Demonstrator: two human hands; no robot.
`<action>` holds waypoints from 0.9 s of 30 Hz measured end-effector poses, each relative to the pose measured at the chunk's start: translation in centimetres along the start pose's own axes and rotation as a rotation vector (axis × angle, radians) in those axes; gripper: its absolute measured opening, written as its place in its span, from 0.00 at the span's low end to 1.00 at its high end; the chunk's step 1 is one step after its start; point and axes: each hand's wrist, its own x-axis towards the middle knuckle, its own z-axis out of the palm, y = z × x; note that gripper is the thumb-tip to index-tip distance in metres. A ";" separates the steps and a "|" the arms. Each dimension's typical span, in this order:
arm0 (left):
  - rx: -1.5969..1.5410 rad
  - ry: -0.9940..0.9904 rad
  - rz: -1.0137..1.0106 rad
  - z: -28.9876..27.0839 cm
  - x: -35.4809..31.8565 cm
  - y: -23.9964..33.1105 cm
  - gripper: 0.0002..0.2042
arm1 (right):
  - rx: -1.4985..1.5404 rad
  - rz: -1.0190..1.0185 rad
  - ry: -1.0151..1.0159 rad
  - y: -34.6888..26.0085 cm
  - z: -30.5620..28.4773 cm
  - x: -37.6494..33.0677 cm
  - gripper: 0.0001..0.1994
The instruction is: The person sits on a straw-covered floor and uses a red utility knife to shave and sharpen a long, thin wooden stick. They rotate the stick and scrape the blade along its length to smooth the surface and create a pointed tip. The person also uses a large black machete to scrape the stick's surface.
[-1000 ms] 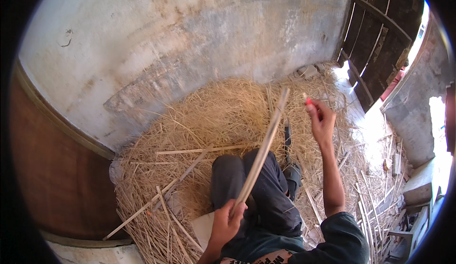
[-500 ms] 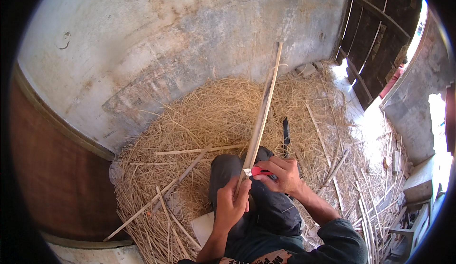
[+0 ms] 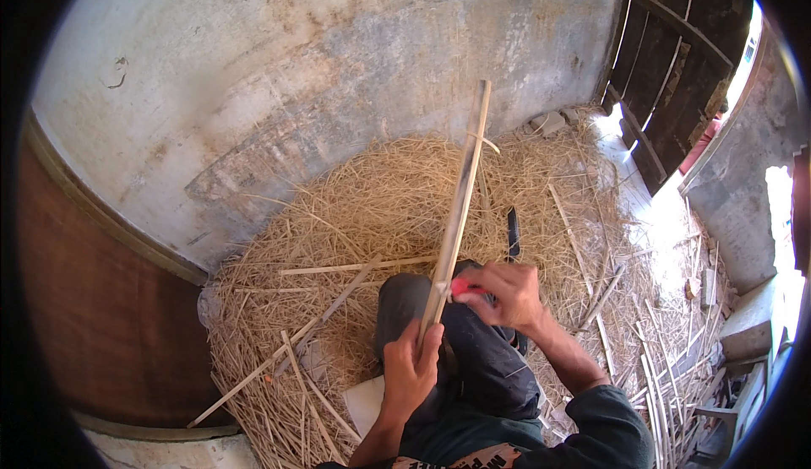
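Note:
Low on the strip, my left hand (image 3: 410, 369) wraps round a long split bamboo strip (image 3: 459, 213). The strip slants up and away from my knees toward the wall. My right hand (image 3: 512, 297), a little blurred, grips a red utility knife (image 3: 467, 287). Its blade end lies against the strip's right side, just above my left hand. A thin curled shaving (image 3: 492, 146) hangs from the strip near its far end. Below the strip are my knees in dark trousers (image 3: 404, 302).
A thick heap of pale shavings (image 3: 380, 190) covers the floor ahead. Loose strips (image 3: 253, 380) lie at left and right. A narrow black thing (image 3: 513, 234) stands in the shavings beyond my right hand. There are a stained wall (image 3: 338, 72) and a dark wooden door (image 3: 676, 55).
My right hand has moved the knife slightly up along the strip, away from my left hand. The strip's far end has swung a little left.

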 end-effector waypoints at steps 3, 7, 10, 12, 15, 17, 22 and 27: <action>0.045 -0.022 -0.012 -0.1 -1.4 -2.4 0.18 | -0.003 0.113 0.073 2.3 -0.5 1.1 0.09; 0.101 -0.108 -0.125 -0.6 -3.9 -3.8 0.18 | -0.085 0.479 0.206 9.2 -2.4 2.3 0.10; 0.070 -0.154 -0.178 -0.8 -5.1 -5.2 0.18 | -0.109 0.606 0.336 12.9 -5.3 3.1 0.11; -0.016 -0.158 -0.251 -0.8 -5.4 -4.6 0.18 | -0.063 0.584 0.363 13.2 -5.1 2.6 0.11; 0.000 -0.118 -0.122 -1.3 -3.2 -5.1 0.17 | -0.012 0.556 0.242 10.6 -3.4 0.8 0.12; -0.042 -0.118 -0.088 -1.0 -1.6 -4.5 0.17 | 0.057 0.508 0.152 7.6 -2.2 -0.1 0.12; -0.165 -0.137 -0.052 0.3 0.3 -2.6 0.15 | 0.138 0.179 -0.039 1.6 0.2 -2.3 0.12; 0.013 -0.060 0.130 0.9 1.0 -1.9 0.15 | 0.064 0.060 -0.089 -0.9 0.2 -2.4 0.15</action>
